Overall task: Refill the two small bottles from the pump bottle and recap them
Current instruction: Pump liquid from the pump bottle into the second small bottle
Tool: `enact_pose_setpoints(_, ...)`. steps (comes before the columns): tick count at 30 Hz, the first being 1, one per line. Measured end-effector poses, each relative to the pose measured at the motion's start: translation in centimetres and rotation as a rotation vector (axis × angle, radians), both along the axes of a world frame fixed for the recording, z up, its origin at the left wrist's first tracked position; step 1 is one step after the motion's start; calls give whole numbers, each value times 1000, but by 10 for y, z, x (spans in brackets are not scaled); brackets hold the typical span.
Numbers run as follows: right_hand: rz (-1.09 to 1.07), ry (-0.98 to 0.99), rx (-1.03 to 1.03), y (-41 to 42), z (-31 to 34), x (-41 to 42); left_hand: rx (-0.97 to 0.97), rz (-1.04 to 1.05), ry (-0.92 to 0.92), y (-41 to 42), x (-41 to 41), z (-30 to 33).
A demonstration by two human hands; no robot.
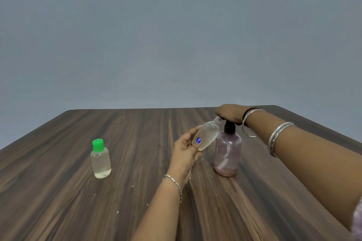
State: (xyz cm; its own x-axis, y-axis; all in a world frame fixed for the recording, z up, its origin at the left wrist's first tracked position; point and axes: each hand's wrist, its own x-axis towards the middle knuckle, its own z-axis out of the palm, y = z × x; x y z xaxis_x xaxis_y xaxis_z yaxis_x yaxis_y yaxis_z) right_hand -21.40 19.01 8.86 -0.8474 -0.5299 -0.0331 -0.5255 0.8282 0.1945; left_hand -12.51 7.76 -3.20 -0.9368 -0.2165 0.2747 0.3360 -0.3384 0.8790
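A translucent purple pump bottle [227, 152] with a black pump stands right of centre on the wooden table [137, 162]. My right hand [230, 113] rests closed on top of its pump head. My left hand [186, 150] holds a small clear uncapped bottle [208, 135], tilted, with its open neck up against the pump nozzle. A little pale liquid sits in that bottle. A second small clear bottle [100, 159], shut with a green cap, stands upright on the left, apart from both hands. I see no loose cap.
The table's far edge [156, 109] runs just behind the pump bottle, with a plain grey wall beyond. Small white specks dot the wood near the front. Bangles hang on my right forearm [278, 139].
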Motion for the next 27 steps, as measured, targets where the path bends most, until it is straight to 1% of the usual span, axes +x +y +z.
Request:
enact_pose_setpoints(4, -32, -18, -53, -1, -1, 2, 0, 7, 5, 0, 1, 1)
enact_pose_setpoints(9, -65, -75, -303, -1, 3, 1, 10, 7, 6, 1, -1, 2)
enact_pose_setpoints(12, -47, -149, -377, -2, 9, -1, 24, 8, 15, -1, -3, 0)
enact_pose_setpoints(14, -71, -199, -425, -2, 12, 3, 31, 8, 17, -1, -3, 0)
enact_pose_setpoints(18, -149, -209, -477, -6, 10, 4, 34, -1, 17, -1, -3, -1)
enact_pose_setpoints(21, -162, -195, -446, -3, 9, 5, 28, 0, 9, -1, -3, -1)
enact_pose_setpoints(26, -135, -229, -518, 4, 6, 11, 16, -3, 23, 0, -5, -2)
enact_pose_setpoints(27, -125, -227, -496, 3, 7, 11, 11, -3, 23, -1, -5, -2)
